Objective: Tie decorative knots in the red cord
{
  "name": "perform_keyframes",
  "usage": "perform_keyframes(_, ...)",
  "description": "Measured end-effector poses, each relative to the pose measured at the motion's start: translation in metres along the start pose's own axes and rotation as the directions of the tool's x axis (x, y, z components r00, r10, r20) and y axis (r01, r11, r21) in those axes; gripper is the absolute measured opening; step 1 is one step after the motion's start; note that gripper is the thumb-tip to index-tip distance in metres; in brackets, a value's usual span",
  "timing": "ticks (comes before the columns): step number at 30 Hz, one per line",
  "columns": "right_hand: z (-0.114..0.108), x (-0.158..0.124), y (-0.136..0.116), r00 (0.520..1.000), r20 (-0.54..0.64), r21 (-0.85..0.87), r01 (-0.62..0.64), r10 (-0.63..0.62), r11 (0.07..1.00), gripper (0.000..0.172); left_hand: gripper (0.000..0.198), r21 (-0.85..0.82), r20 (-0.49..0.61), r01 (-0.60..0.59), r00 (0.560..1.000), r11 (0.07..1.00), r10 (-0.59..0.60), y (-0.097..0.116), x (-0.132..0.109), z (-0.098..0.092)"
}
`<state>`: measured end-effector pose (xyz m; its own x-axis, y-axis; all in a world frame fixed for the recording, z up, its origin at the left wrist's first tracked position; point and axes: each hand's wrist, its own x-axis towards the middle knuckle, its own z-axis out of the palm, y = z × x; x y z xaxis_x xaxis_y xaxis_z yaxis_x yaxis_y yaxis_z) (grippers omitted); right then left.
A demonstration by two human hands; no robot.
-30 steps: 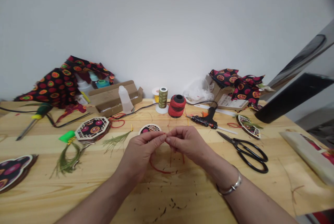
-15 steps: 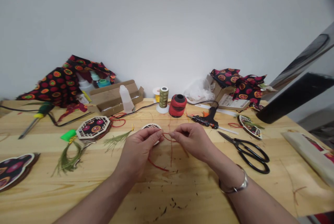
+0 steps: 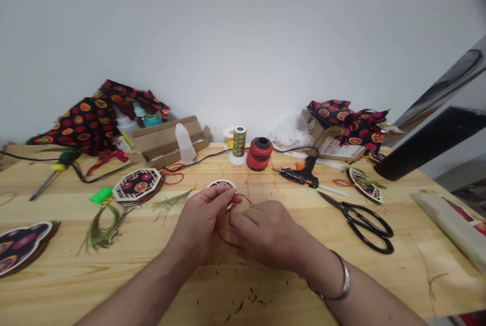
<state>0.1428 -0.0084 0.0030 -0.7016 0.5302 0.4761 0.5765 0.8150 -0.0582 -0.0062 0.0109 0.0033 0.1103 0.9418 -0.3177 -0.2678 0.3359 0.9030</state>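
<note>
My left hand [image 3: 203,214] is closed, with thumb and forefinger pinching a thin red cord [image 3: 245,197]. Just behind its fingertips shows the pale lattice rim of a small wooden ornament [image 3: 221,183], mostly covered by the hand; whether the fingers also grip it I cannot tell. My right hand [image 3: 271,232], with a silver bangle on the wrist, is curled shut close beside the left one, and the cord runs into its fingers. A loop of the cord hangs between and below the hands. A red spool of cord [image 3: 259,155] stands beyond them.
Black-handled scissors [image 3: 366,225] and a glue gun [image 3: 301,175] lie at right. Fabric-faced ornaments [image 3: 137,186], a green tassel [image 3: 99,230] and a screwdriver [image 3: 53,176] lie left. Behind are an olive thread spool [image 3: 239,143], a white bottle [image 3: 185,144] and an open cardboard box [image 3: 159,146].
My right hand has moved left and nearer to me, turning its knuckles up, and is now close against the left hand. The left hand keeps its pinch in nearly the same place.
</note>
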Motion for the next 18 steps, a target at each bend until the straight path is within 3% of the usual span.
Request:
perform_keyframes(3,-0.001,0.0,-0.003,0.995,0.044,0.006,0.085,-0.085,0.996,0.018,0.019,-0.036,0.026,0.008,1.0,0.999,-0.007,-0.001,0.0,-0.002)
perform_keyframes(5,-0.008,0.0,-0.005,0.993,0.053,0.234,0.09,-0.105,0.968,0.021,0.019,-0.05,0.039,-0.014,0.999,0.999,0.016,-0.001,0.0,-0.002)
perform_keyframes(7,-0.017,0.001,-0.006,0.998,0.007,0.596,0.042,-0.057,0.802,0.029,0.017,-0.077,0.061,-0.017,0.998,0.997,0.022,-0.001,0.0,-0.002)
perform_keyframes(9,-0.023,0.004,-0.003,0.98,-0.067,0.793,-0.063,0.189,0.606,0.034,0.016,-0.084,0.086,-0.006,0.996,0.996,0.013,-0.001,0.0,-0.001)
perform_keyframes(10,-0.025,0.005,0.0,0.927,-0.093,0.825,-0.133,0.364,0.549,0.035,0.016,-0.072,0.086,-0.014,0.996,0.997,0.02,-0.001,0.0,0.0)
perform_keyframes(11,-0.024,0.007,0.004,0.842,-0.151,0.828,-0.179,0.519,0.531,0.031,0.015,-0.048,0.079,-0.035,0.996,0.998,0.039,-0.001,-0.001,0.0)
perform_keyframes(12,-0.023,0.008,0.008,0.789,-0.159,0.835,-0.213,0.593,0.507,0.022,0.015,-0.013,0.068,-0.062,0.996,0.998,0.063,-0.001,-0.001,0.001)
perform_keyframes(13,-0.02,0.01,0.012,0.758,-0.141,0.852,-0.235,0.637,0.468,0.015,0.016,0.026,0.055,-0.09,0.995,0.996,0.088,0.0,-0.002,0.002)
perform_keyframes(15,-0.013,0.012,0.017,0.724,0.014,0.912,-0.293,0.69,0.289,0.01,0.017,0.095,0.039,-0.119,0.992,0.988,0.116,0.0,-0.003,0.003)
perform_keyframes(18,-0.003,0.014,0.018,0.731,0.281,0.933,-0.359,0.622,0.001,0.016,0.016,0.14,0.047,-0.133,0.991,0.981,0.128,-0.001,-0.005,0.004)
